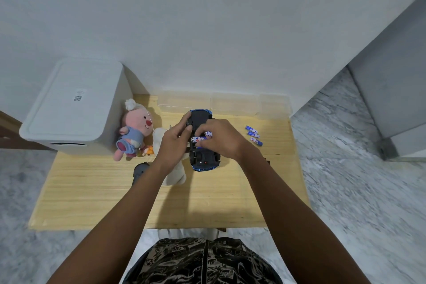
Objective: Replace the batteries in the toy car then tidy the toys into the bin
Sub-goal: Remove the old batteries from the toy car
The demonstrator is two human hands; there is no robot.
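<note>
Toy car (201, 120) upside down mid-worktop (92, 191), gripped by left hand (175, 143). Right hand (222, 138) pinching battery (199, 138) over compartment. Battery-fitting step; next: seat it, polarity matched.

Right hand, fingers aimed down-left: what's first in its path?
Likely the toy car: the right hand holds a battery just over its upturned underside. Depth between them is unclear.

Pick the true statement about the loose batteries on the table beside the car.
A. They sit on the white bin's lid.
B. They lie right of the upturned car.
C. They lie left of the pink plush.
B: the three loose batteries lie on the wooden table, right of the upturned toy car.
</note>
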